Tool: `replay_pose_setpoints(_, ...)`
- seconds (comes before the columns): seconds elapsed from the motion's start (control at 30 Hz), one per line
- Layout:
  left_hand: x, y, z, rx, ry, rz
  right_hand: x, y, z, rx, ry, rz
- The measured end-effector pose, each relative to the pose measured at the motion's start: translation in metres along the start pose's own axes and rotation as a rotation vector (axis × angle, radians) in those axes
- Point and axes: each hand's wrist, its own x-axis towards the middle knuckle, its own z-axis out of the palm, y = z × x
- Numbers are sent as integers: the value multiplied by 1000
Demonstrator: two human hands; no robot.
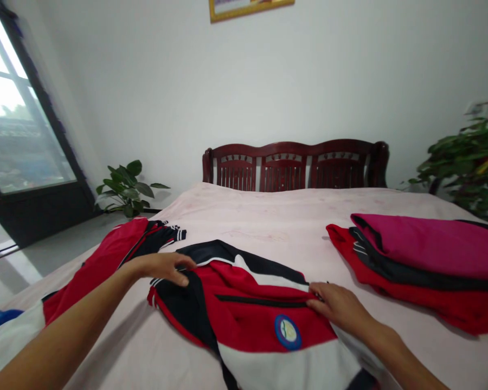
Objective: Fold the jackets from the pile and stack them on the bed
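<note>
A wooden headboard (296, 167) stands between a green houseplant (127, 189) and a larger one (463, 168), under a gold-framed picture (251, 6).

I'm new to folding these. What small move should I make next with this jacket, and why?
Probably smooth the jacket flat with your right hand: the fabric looks rumpled by the zip pocket, while your left hand rests near its top edge, unlike the neat folded stack.
</note>
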Motion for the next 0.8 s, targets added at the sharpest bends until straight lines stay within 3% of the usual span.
replay_pose_setpoints(0.1, 40, 7, -3, 74, 242, -138, 16, 5, -17, -59, 173, -86)
replay_pose_setpoints(0.23, 84, -8, 17, 182, 434, -358, 33, 31, -38, -219, 282, -89)
replay_pose_setpoints(0.33, 94, -27, 30, 184, 506, -503, 36, 58, -33, -300, 192, 10)
replay_pose_setpoints(0.43, 94, -39, 33, 153, 517, -543, 33, 73, -17, -186, 113, 55)
replay_pose_setpoints(0.53, 93, -35, 26, 130, 550, -514, 34, 65, -7, -15, 216, 39)
replay_pose_setpoints(0.67, 97, 2, 6, 144, 784, -437, 46, 27, -10, 179, 390, -18)
replay_pose_setpoints(0.73, 98, 36, -3, 140, 938, -294, 55, 0, -17, 288, 456, -45)
replay_pose_setpoints(0.77, 96, 57, -6, 125, 1012, -177, 60, -14, -21, 332, 493, -62)
replay_pose_setpoints(0.8, 94, 79, -7, 67, 1116, 30, 64, -29, -25, 365, 535, -80)
